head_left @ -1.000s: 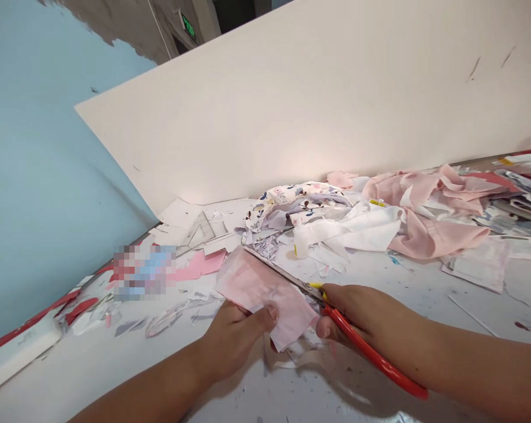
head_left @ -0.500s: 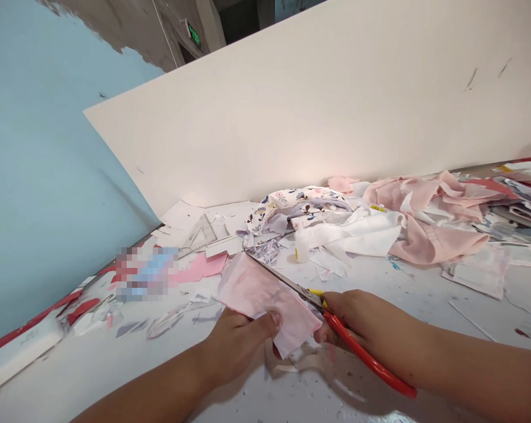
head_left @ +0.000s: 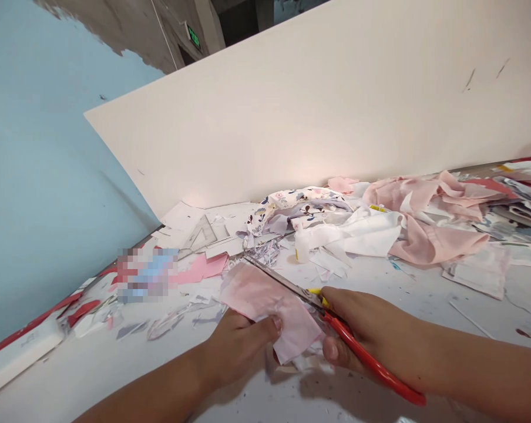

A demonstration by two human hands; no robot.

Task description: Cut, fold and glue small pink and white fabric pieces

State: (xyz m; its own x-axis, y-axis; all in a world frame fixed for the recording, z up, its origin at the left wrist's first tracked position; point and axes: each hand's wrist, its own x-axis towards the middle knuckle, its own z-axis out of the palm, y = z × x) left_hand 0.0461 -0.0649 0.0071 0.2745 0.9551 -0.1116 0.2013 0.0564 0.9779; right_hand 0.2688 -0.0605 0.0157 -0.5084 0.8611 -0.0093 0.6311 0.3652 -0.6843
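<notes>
My left hand pinches a pale pink piece of cloth, thumb on top and fingers underneath. In my right hand is a pair of scissors with one red and one yellow handle part in sight. The long metal blades lie along the cloth's far edge, tips pointing to the far left. Whether they are fully closed I cannot tell. Thin pale scraps show just below the cloth's near right corner. Some fingers of both hands are hidden.
Beyond the hands lie a flowered cloth, a small white bottle, white cloth and pink cloth. A clear set square and pink scraps are at left. A tall white panel stands behind.
My right hand and the scissors' handles have shifted slightly right and down. The cloth has moved a little to the right, and its near corner has tilted lower.
</notes>
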